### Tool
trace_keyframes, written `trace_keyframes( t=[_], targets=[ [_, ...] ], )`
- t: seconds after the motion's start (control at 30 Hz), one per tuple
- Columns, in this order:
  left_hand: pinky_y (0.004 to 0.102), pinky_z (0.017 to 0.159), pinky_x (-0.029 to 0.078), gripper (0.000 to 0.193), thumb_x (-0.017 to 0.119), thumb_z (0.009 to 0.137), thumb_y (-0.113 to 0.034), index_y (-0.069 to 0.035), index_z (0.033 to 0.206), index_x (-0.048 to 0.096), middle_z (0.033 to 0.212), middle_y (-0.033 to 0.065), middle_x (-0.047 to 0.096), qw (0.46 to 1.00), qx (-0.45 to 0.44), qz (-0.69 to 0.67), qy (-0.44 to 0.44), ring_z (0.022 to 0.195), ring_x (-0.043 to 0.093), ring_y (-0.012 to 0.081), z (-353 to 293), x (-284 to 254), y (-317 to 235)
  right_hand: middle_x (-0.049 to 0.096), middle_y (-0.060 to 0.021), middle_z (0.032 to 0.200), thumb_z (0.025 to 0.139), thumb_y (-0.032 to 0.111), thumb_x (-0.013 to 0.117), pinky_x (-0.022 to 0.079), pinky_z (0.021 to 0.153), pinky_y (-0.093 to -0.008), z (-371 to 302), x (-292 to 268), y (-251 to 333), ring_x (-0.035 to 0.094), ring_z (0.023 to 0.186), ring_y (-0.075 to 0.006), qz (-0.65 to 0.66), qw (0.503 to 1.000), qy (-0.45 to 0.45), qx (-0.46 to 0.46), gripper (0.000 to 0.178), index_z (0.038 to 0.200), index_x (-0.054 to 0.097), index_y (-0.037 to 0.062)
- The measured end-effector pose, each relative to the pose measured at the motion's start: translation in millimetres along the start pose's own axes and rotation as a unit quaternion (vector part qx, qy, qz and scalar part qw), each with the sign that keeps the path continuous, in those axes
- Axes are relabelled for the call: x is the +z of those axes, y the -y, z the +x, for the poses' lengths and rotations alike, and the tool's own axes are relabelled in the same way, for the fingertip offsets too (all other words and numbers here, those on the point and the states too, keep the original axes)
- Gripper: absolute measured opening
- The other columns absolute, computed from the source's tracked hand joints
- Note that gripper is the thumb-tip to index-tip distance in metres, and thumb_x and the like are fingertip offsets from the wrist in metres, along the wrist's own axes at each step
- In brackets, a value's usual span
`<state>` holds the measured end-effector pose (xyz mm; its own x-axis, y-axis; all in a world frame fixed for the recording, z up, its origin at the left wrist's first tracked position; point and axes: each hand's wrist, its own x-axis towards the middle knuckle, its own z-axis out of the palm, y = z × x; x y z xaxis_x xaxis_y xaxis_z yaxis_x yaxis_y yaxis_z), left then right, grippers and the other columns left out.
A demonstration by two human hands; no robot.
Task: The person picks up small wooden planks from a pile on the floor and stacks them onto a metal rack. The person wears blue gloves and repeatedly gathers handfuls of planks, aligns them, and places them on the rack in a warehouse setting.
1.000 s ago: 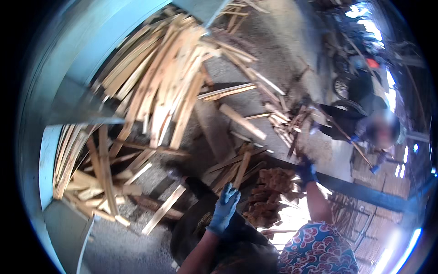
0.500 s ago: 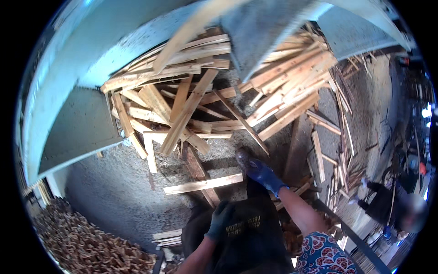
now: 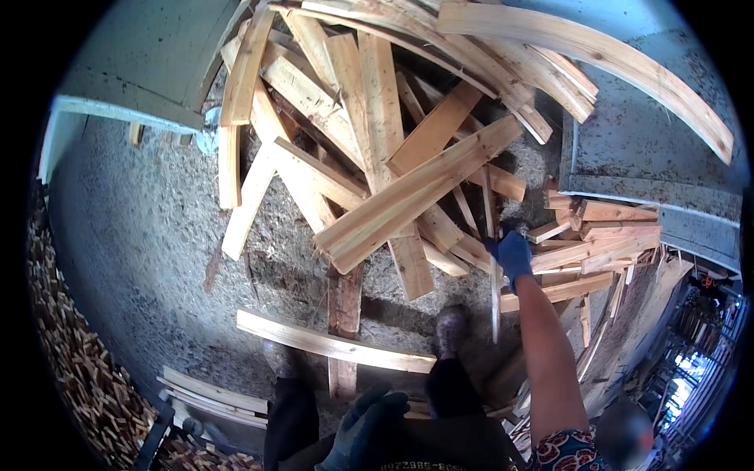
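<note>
Touching the thin slat point(image 3: 495, 306), just right of the crossed planks point(image 3: 424, 192): your right hand point(image 3: 512, 255), closure not discernible. Your left hand point(image 3: 363, 430), low in view: likewise. Probably best drawn lengthwise, clear of those planks.

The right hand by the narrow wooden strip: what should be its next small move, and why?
Probably, the right hand should close around the narrow wooden strip: it appears to touch the strip, though whether it grips is unclear, and the strip's near end juts out beyond the heaped planks.
</note>
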<state>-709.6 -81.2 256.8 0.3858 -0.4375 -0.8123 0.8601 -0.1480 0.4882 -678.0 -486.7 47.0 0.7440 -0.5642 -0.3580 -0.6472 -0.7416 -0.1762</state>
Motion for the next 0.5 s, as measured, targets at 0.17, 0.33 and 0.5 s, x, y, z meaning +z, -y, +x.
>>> trace_keyframes(
  t=[0.17, 0.33, 0.5],
  targets=[
    [0.0324, 0.087, 0.048, 0.034, 0.047, 0.094, -0.019, -0.005, 0.125, 0.048, 0.109, 0.0096, 0.059, 0.973, -0.054, -0.205, -0.087, 0.101, 0.059, 0.0208, 10, -1, 18, 0.064, -0.0201, 0.086, 0.078, 0.024, 0.063, 0.05, 0.066, -0.0451, -58, -35, 28, 0.061, 0.072, -0.0381, 0.028, 0.982, 0.066, -0.176, 0.03, 0.098, 0.061, 0.0027],
    [0.032, 0.087, 0.048, 0.042, 0.047, 0.095, -0.03, -0.006, 0.129, 0.045, 0.116, 0.0112, 0.058, 0.956, 0.037, -0.209, -0.204, 0.105, 0.057, 0.0193, 49, -40, -10, 0.059, -0.0119, 0.1, 0.081, 0.013, 0.063, 0.052, 0.076, -0.0342, -98, -73, 2, 0.06, 0.084, -0.0272, 0.259, 0.95, 0.172, -0.012, 0.042, 0.121, 0.053, 0.0042],
    [0.0337, 0.096, 0.045, 0.053, 0.055, 0.092, -0.026, 0.0, 0.135, 0.037, 0.122, 0.0147, 0.055, 0.936, 0.317, -0.026, -0.149, 0.112, 0.054, 0.0229, 123, -38, -138, 0.057, -0.0188, 0.114, 0.071, 0.021, 0.076, 0.047, 0.082, -0.0358, -59, 24, -8, 0.057, 0.098, -0.0266, 0.43, 0.901, 0.041, -0.026, 0.064, 0.124, 0.048, -0.0011]
  ],
)
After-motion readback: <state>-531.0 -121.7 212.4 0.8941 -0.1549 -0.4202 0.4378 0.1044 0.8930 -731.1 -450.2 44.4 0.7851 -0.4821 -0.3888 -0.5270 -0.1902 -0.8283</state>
